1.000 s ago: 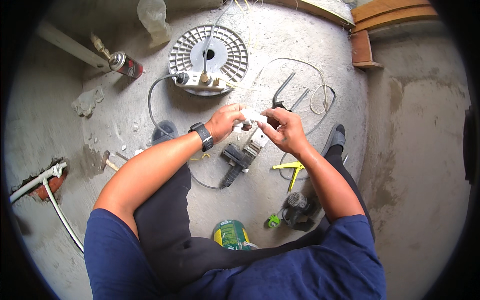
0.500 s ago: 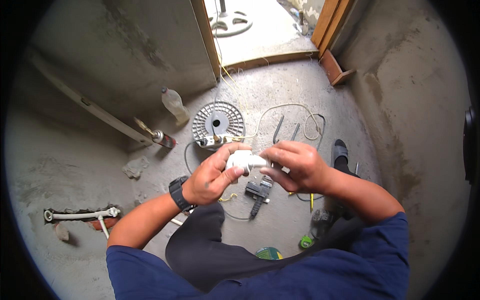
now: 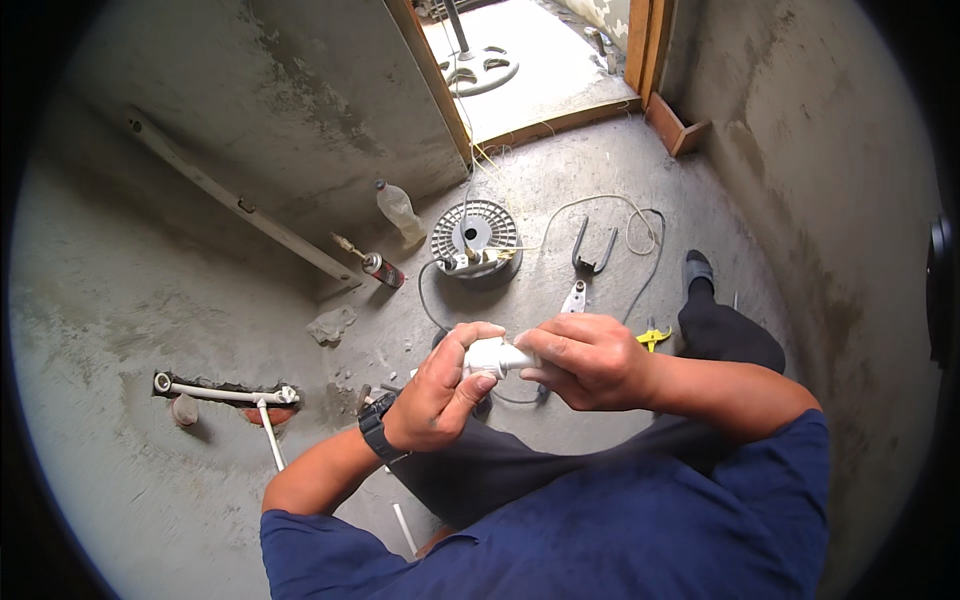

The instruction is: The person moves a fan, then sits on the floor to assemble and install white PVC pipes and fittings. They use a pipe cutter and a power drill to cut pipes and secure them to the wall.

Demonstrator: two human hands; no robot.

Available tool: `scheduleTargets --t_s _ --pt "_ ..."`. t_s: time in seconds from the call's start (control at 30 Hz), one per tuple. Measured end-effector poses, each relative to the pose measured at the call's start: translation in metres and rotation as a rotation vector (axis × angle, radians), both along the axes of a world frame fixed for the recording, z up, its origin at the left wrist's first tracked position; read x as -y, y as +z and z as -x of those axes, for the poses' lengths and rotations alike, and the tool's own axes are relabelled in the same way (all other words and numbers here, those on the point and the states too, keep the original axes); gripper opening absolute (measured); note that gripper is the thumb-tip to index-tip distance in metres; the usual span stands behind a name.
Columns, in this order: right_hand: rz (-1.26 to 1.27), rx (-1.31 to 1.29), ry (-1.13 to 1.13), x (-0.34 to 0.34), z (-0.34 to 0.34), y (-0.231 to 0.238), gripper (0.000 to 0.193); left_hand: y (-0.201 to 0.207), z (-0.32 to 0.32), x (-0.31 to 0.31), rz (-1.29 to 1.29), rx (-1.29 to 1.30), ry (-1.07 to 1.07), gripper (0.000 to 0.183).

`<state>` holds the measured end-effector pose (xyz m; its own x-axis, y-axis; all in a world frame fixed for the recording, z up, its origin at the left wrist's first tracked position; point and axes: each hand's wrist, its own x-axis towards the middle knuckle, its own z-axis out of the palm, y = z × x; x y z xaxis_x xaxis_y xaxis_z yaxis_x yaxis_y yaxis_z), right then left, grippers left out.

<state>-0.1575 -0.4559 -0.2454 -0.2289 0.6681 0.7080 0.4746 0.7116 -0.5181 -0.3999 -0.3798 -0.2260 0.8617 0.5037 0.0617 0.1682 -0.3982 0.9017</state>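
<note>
My left hand [image 3: 438,388], with a black watch [image 3: 376,430] on its wrist, is closed around a white plastic pipe fitting [image 3: 487,356]. The fitting has a wide collar on the left and a narrower part on the right. My right hand [image 3: 592,358] pinches that narrower end between thumb and fingers. Both hands meet at the fitting, above the floor and in front of my knees. Fingers cover its two ends, so its full shape is hidden.
A round cable reel [image 3: 507,212] with a power strip [image 3: 476,262] stands ahead, beside a clear bottle [image 3: 401,213] and a torch canister [image 3: 384,270]. White pipe [image 3: 222,393] runs in a left wall groove. A yellow tool [image 3: 654,336] lies near my right wrist; cables [image 3: 572,203] cross the floor.
The view has shifted, and floor things on the left appear farther right. Both hands still hold the fitting, which appears slightly lower. The yellow tool and U-shaped metal piece now show more fully.
</note>
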Motion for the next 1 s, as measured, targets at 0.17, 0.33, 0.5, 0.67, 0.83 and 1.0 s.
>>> scheduleTargets --t_s 0.17,0.33,0.5,0.67,0.83,1.0 --pt "0.004 -0.031 0.026 0.022 0.011 0.0 0.031 0.009 0.011 0.026 0.006 -0.018 0.027 0.044" --pt "-0.019 -0.029 0.054 0.031 0.018 -0.002 0.037 0.012 0.015 0.037 -0.182 -0.027 0.009 0.044" --pt "-0.027 -0.058 0.071 0.04 0.023 -0.009 0.035 0.007 0.019 0.044 -0.164 0.03 -0.009 0.044" --pt "-0.013 -0.097 0.094 0.045 0.028 -0.014 0.036 0.003 0.023 0.05 -0.139 0.022 -0.021 0.043" --pt "-0.041 -0.103 0.092 0.041 0.032 -0.015 0.036 0.003 0.026 0.049 -0.182 0.043 -0.02 0.044" --pt "-0.033 -0.107 0.114 0.035 0.035 -0.016 0.035 0.002 0.03 0.044 -0.148 0.018 -0.022 0.046"
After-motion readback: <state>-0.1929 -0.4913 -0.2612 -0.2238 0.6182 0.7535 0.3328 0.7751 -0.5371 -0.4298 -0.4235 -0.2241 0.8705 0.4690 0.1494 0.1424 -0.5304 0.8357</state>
